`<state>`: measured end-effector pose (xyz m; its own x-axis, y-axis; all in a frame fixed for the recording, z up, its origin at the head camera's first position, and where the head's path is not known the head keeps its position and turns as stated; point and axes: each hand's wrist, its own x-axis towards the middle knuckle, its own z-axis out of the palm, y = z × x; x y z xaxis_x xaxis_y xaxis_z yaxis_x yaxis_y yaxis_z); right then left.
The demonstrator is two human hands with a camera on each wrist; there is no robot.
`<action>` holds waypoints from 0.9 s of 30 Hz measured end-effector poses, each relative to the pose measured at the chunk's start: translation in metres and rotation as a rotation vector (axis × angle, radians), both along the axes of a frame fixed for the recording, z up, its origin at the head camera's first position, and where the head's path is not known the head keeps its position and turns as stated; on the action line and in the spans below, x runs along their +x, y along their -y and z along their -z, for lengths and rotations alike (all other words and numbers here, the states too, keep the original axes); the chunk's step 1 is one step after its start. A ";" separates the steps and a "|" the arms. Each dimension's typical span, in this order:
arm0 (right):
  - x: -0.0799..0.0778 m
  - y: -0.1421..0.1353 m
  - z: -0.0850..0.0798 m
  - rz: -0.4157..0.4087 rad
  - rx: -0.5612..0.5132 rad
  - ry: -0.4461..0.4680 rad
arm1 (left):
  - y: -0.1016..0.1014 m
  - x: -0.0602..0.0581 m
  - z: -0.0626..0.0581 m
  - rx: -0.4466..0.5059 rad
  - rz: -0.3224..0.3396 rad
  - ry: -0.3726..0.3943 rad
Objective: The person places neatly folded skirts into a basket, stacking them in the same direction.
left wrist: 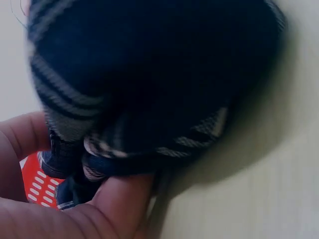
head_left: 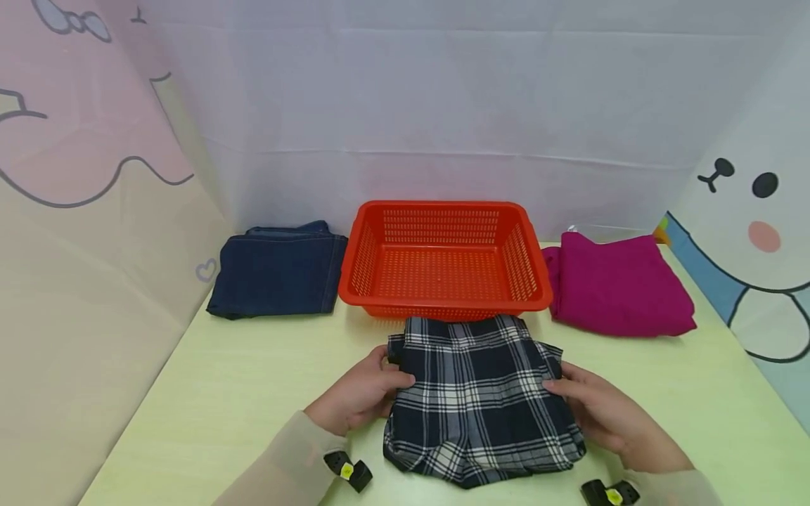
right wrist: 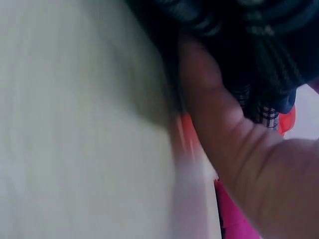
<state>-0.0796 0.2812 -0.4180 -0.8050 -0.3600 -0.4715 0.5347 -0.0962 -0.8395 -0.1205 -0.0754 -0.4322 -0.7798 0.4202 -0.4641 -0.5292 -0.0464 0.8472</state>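
Note:
A folded plaid shirt (head_left: 468, 400), dark navy with white lines, is held between both hands in front of the basket. My left hand (head_left: 361, 393) grips its left edge, thumb on top and fingers tucked underneath. On the opposite edge my right hand (head_left: 610, 414) pinches the cloth the same way. In the left wrist view the plaid cloth (left wrist: 149, 74) bulges between thumb and fingers. A finger (right wrist: 214, 109) reaches beneath the fabric in the right wrist view. The shirt's far edge overlaps the front rim of the red plastic basket (head_left: 443, 303) in the head view.
Folded dark blue jeans (head_left: 275, 274) lie left of the basket. To its right is a folded magenta garment (head_left: 623, 284), with a bit of clear plastic behind it. The pale yellow table (head_left: 266, 393) meets a white cloth backdrop (head_left: 443, 91) and printed side panels.

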 end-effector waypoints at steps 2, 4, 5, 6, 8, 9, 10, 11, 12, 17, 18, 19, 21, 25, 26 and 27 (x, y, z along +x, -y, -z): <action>-0.002 0.000 0.001 -0.012 0.002 -0.010 | 0.002 0.001 0.000 0.001 -0.008 -0.012; -0.004 0.001 0.002 -0.027 -0.004 -0.022 | 0.005 0.002 -0.001 0.015 -0.018 -0.019; -0.005 0.001 0.002 -0.032 -0.007 -0.028 | 0.006 0.002 -0.002 0.027 -0.024 -0.018; -0.005 0.002 0.001 -0.037 -0.008 -0.032 | 0.008 0.003 -0.003 0.034 -0.027 -0.020; -0.005 0.002 -0.001 -0.043 -0.005 -0.043 | 0.010 0.004 -0.006 0.051 -0.029 -0.022; -0.005 0.003 -0.002 -0.040 0.003 -0.042 | 0.011 0.004 -0.008 0.060 -0.027 -0.024; -0.005 0.003 -0.004 -0.041 0.009 -0.045 | 0.012 0.004 -0.009 0.063 -0.023 -0.028; -0.004 0.003 -0.005 -0.041 0.014 -0.046 | 0.013 0.005 -0.010 0.065 -0.021 -0.029; -0.003 0.004 -0.007 -0.041 0.019 -0.047 | 0.014 0.005 -0.011 0.072 -0.017 -0.029; 0.001 0.006 -0.015 -0.044 0.024 -0.067 | 0.021 0.007 -0.018 0.091 -0.005 -0.041; 0.002 0.007 -0.016 -0.046 0.024 -0.069 | 0.022 0.008 -0.020 0.100 -0.001 -0.044; 0.003 0.008 -0.017 -0.049 0.023 -0.073 | 0.023 0.009 -0.021 0.104 0.002 -0.050; 0.004 0.010 -0.019 -0.053 0.024 -0.078 | 0.025 0.010 -0.024 0.114 0.006 -0.058; 0.005 0.013 -0.021 -0.061 0.011 -0.095 | 0.028 0.013 -0.028 0.122 0.013 -0.070; 0.006 0.014 -0.022 -0.063 0.007 -0.096 | 0.029 0.013 -0.029 0.120 0.014 -0.073; 0.007 0.015 -0.023 -0.064 -0.001 -0.100 | 0.030 0.014 -0.030 0.119 0.015 -0.077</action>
<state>-0.0731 0.2664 -0.3950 -0.8232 -0.4130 -0.3895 0.4533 -0.0653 -0.8889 -0.1064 -0.1054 -0.4018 -0.8045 0.4806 -0.3491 -0.4640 -0.1415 0.8745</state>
